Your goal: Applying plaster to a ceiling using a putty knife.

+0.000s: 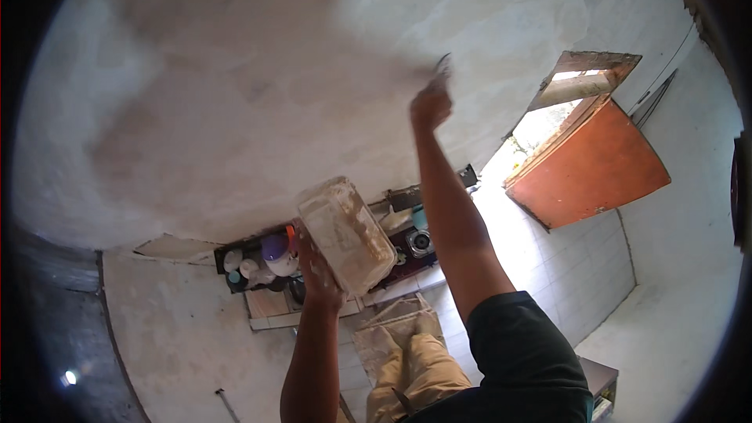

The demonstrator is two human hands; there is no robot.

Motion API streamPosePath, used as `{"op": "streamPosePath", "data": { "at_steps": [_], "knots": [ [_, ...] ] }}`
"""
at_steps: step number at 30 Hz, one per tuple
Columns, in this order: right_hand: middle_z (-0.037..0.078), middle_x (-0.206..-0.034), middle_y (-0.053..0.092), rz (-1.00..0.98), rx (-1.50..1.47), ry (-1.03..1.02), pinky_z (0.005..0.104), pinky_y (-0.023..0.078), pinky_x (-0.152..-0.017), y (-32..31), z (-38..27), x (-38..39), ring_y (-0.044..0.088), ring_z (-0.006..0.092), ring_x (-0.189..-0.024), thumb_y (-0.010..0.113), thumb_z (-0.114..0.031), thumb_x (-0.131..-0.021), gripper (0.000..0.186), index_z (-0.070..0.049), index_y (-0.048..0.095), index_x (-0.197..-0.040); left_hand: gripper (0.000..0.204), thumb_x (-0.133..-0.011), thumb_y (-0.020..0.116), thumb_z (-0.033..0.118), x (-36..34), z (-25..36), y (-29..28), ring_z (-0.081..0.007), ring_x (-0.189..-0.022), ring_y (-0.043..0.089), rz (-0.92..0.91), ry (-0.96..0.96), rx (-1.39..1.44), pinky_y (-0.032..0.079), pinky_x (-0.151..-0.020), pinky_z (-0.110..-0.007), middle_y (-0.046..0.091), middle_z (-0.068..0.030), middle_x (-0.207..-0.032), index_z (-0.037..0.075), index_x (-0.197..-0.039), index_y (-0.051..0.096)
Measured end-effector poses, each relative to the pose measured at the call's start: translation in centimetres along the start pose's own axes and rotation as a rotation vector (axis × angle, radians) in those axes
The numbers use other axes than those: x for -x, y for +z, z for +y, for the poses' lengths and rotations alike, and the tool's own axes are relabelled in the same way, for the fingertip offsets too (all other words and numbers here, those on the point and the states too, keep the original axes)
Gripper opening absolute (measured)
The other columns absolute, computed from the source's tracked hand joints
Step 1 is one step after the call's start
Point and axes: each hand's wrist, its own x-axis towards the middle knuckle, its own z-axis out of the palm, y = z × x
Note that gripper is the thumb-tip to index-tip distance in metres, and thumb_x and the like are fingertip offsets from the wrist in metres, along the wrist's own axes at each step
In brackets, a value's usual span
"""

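My right hand [431, 106] is raised against the pale, patchily coated wall [227, 70], closed on a small metal tool [442, 65], apparently a scraper, blurred at its blade. The tool is at or just in front of the wall. Below and to the left, my left hand [319, 278] holds a white rectangular plastic tub [346, 231], smeared with pale paste, by its left side. An orange object [291, 232] shows beside that hand; I cannot tell whether it is held.
Below the wall, a counter [266, 301] carries several containers and a stove [419, 243]. At right are an open orange door [587, 164] with a small window [583, 78] above and a low cabinet [595, 372]. My feet stand on a narrow platform [366, 348] above the tiled floor [533, 290].
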Motion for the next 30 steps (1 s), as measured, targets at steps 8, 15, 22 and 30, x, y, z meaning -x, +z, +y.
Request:
{"op": "streamPosePath", "data": {
  "at_steps": [8, 15, 22, 30],
  "knots": [
    [0.02, -0.107, 0.066, -0.52, 0.049, -0.359, 0.0473, 0.051, -0.08, 1.8, 3.5, 14.7, 0.065, 0.0377, -0.09, 0.046, -0.011, -0.09, 0.046, -0.009, 0.047, -0.137, 0.084, -0.091, 0.055, 0.052, 1.8, 2.8, -3.6, -0.0286, -0.124, 0.046, -0.111, 0.468, -0.551, 0.041, -0.103, -0.043, 0.037, -0.0164, -0.142, 0.0, -0.146, 0.018],
    [0.024, -0.093, 0.067, 0.245, -0.455, -0.025, 0.0469, 0.048, -0.078, -2.1, 6.8, -3.2, 0.064, 0.0408, -0.089, 0.047, -0.024, -0.094, 0.033, 0.0, 0.066, -0.106, 0.084, -0.088, 0.047, 0.067, 1.7, 1.8, 0.0, -0.0249, -0.124, 0.045, -0.059, 0.473, -0.738, 0.043, -0.101, -0.043, 0.039, -0.009, -0.139, 0.011, -0.145, 0.023],
    [0.017, -0.102, 0.068, 0.17, -0.316, -0.336, 0.0417, 0.051, -0.065, 2.2, 1.1, 4.5, 0.067, 0.0337, -0.08, 0.05, -0.012, -0.094, 0.034, -0.012, 0.061, -0.125, 0.08, -0.09, 0.047, 0.063, 1.8, 3.0, -2.3, -0.0254, -0.125, 0.045, -0.017, 0.552, -0.997, 0.043, -0.102, -0.044, 0.039, -0.0091, -0.14, 0.011, -0.146, 0.023],
    [0.017, -0.115, 0.064, -0.35, -0.229, -0.615, 0.0387, 0.053, -0.084, 0.2, 3.8, 11.9, 0.064, 0.0308, -0.104, 0.043, -0.002, -0.091, 0.042, -0.012, 0.056, -0.129, 0.09, -0.09, 0.044, 0.066, 1.3, 4.1, -3.7, -0.0248, -0.128, 0.042, -0.07, 0.785, -1.46, 0.039, -0.105, -0.043, 0.036, -0.0106, -0.143, 0.004, -0.148, 0.015]
  ]
}}
